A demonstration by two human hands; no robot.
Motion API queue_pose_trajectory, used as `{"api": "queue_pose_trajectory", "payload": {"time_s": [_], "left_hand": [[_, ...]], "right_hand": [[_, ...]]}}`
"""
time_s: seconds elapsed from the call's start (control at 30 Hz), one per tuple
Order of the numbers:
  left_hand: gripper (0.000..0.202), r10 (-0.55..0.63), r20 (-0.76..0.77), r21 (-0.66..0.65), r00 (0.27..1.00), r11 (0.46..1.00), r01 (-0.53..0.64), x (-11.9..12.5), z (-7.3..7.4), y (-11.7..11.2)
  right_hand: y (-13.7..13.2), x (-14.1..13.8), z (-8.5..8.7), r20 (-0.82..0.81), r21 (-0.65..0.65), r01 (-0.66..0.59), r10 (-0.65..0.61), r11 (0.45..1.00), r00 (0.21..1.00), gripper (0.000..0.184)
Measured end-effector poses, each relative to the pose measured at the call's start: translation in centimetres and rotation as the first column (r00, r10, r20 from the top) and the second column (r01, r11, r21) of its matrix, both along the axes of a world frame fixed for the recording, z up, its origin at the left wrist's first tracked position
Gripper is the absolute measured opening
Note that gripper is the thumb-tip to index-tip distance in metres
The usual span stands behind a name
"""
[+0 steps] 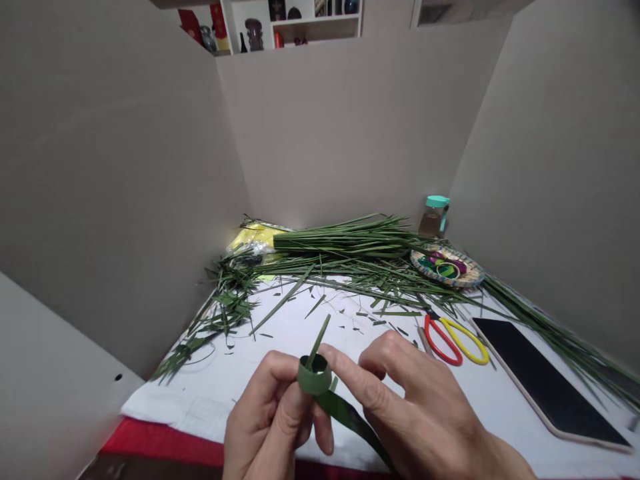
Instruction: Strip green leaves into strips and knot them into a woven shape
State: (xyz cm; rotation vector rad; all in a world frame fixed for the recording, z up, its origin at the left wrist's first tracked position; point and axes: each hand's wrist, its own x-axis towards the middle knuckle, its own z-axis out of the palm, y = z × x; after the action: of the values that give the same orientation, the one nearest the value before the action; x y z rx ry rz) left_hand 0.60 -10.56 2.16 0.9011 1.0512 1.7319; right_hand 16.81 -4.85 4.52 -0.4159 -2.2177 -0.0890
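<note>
My left hand (280,417) pinches a small ring coiled from a green leaf strip (315,379) between thumb and fingers, low in the middle of the head view. A narrow pointed end of leaf (320,337) sticks up out of the ring. From its lower right, the strip's long tail (355,423) runs down beside my right hand (415,400). My right index finger is stretched out, its tip at the ring's rim; the middle finger is bent and apart from it. The right thumb is hidden, and I cannot see whether it touches the tail.
Scissors with red and yellow handles (456,340) and a dark tablet (550,380) lie to the right. Long green leaves (345,239) are heaped along the back, near a woven tray (473,277) and a lidded jar (434,219). Leaf scraps litter the white cloth (200,407). Walls enclose the table.
</note>
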Motion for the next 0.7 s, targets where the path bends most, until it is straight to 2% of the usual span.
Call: {"api": "queue_pose_trajectory", "payload": {"time_s": [0.07,0.2,0.3,0.53,0.7], "left_hand": [[0.014,-0.038,0.039,0.021,0.999,0.999,0.037,-0.2,-0.2,0.1],[0.011,-0.021,0.135,0.063,0.991,0.998,0.013,-0.4,-0.1,0.3],[0.010,-0.006,0.122,0.044,0.993,0.999,0.000,-0.4,-0.2,0.4],[0.015,-0.032,0.107,0.017,0.994,0.999,0.030,-0.3,-0.7,0.3],[0.015,0.017,0.072,-0.005,0.997,1.000,-0.016,0.0,-0.5,0.0]], "right_hand": [[-0.3,0.4,0.1,0.060,-0.017,0.011,-0.010,1.000,0.998,0.036],[-0.7,1.4,-0.5,0.138,-0.075,0.027,-0.016,0.997,0.990,0.037],[-0.6,2.6,-1.2,0.157,-0.159,0.035,-0.010,0.987,0.987,0.038],[0.3,3.8,-1.8,0.067,-0.199,0.009,0.005,0.980,0.998,0.052],[0.1,2.8,-1.0,-0.029,-0.273,-0.032,0.025,0.962,0.999,0.046]]}}
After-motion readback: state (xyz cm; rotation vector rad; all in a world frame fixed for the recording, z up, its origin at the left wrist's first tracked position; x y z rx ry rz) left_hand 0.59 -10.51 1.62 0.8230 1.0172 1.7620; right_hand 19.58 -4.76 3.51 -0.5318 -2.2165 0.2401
